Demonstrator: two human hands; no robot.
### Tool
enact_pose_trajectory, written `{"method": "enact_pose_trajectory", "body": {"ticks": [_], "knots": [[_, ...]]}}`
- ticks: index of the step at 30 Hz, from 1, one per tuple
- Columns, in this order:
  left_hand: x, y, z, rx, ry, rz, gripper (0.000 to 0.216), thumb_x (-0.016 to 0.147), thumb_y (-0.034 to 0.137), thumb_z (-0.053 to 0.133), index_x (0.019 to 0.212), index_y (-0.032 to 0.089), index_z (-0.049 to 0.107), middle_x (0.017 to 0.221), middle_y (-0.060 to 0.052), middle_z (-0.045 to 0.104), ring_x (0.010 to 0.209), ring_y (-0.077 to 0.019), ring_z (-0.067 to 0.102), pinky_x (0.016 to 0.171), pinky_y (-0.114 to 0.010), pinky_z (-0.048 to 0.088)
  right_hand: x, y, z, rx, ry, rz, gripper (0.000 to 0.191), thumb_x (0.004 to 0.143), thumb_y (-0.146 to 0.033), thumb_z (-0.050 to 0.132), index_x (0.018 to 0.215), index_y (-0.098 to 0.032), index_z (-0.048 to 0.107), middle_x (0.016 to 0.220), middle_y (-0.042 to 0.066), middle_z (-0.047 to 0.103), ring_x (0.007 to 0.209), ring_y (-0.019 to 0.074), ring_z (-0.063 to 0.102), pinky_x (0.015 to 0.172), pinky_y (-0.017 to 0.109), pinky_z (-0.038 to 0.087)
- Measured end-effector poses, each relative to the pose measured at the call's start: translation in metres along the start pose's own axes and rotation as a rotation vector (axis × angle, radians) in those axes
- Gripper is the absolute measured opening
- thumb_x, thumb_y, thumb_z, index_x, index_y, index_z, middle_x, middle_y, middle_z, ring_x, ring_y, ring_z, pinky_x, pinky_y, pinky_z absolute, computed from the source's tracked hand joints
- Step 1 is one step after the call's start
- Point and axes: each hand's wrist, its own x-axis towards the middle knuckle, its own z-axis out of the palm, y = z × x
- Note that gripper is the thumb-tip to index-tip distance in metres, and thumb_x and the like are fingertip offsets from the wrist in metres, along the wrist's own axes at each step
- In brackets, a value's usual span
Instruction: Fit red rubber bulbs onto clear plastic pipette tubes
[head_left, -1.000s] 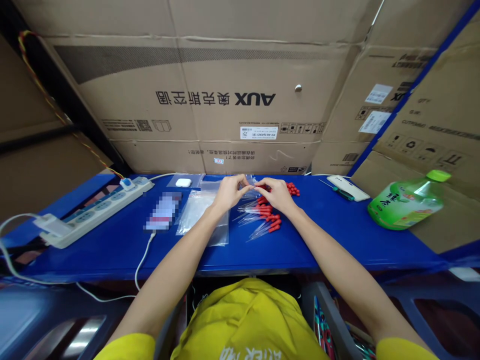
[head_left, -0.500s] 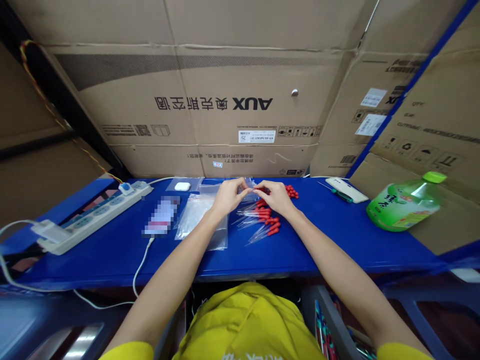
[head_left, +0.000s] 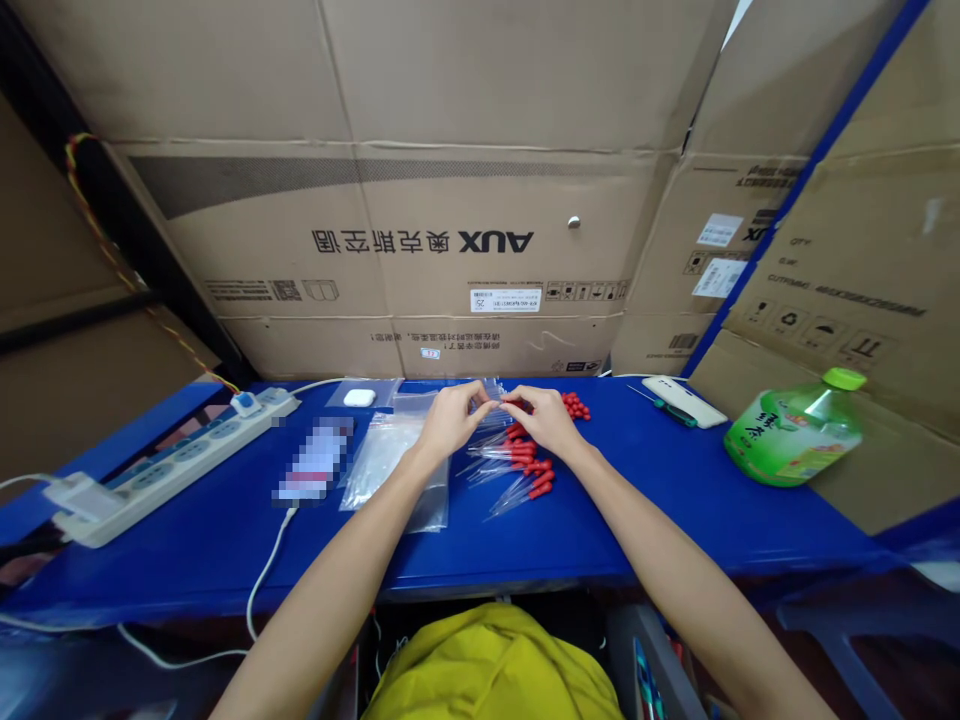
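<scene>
Over the back of the blue table, my left hand (head_left: pixel 452 418) and my right hand (head_left: pixel 547 420) meet fingertip to fingertip. Both are closed in a pinch. A bit of red rubber bulb shows at the right fingertips; the thin clear dropper tube at the left ones is mostly hidden by the fingers. Below the hands lie several finished-looking droppers (head_left: pixel 517 492), clear tubes pointing left and red bulbs to the right. Loose red bulbs (head_left: pixel 576 405) are heaped just beyond my right hand. Clear loose tubes (head_left: pixel 491 388) lie partly hidden behind the fingers.
Clear plastic bags (head_left: pixel 390 460) lie beside my left forearm. Farther left are a phone (head_left: pixel 313 460) on a cable, a white case (head_left: pixel 359 398) and a power strip (head_left: pixel 180 470). On the right are a screwdriver (head_left: pixel 675 412), a white phone-like slab (head_left: pixel 694 402) and a green bottle (head_left: pixel 791 435). Cardboard (head_left: pixel 427 200) walls the back.
The camera has tilted up slightly, so everything sits lower in the picture. Both hands stay pinched together at the same place over the table, with only small finger movement.
</scene>
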Motion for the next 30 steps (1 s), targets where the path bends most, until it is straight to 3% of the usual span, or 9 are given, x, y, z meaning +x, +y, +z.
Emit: {"method": "enact_pose_trajectory", "body": {"ticks": [18,30], "knots": [[-0.0011,0.0038,-0.0039,0.022,-0.018,-0.017,0.029,0.098,0.042,0.062,0.08,0.019,0.062,0.079,-0.003,0.072,0.066,-0.0172,0.06,0.063,-0.027,0.038,0.001,-0.0017,0.0021,0.009,0.002,0.004,0.008,0.095,-0.025,0.07,0.094,-0.022,0.078,0.095,0.007,0.081,0.084,0.0232,0.076,0.075,0.032,0.057],[0.0007,0.0033,-0.0064,-0.027,0.014,0.003,0.03,0.096,0.043,0.065,0.08,0.018,0.066,0.073,-0.002,0.068,0.063,-0.015,0.053,0.063,-0.026,0.037,0.0011,-0.003,-0.0034,0.031,0.001,-0.011,0.013,0.094,-0.021,0.07,0.102,-0.023,0.08,0.1,0.008,0.081,0.089,0.0237,0.077,0.08,0.035,0.059]]}}
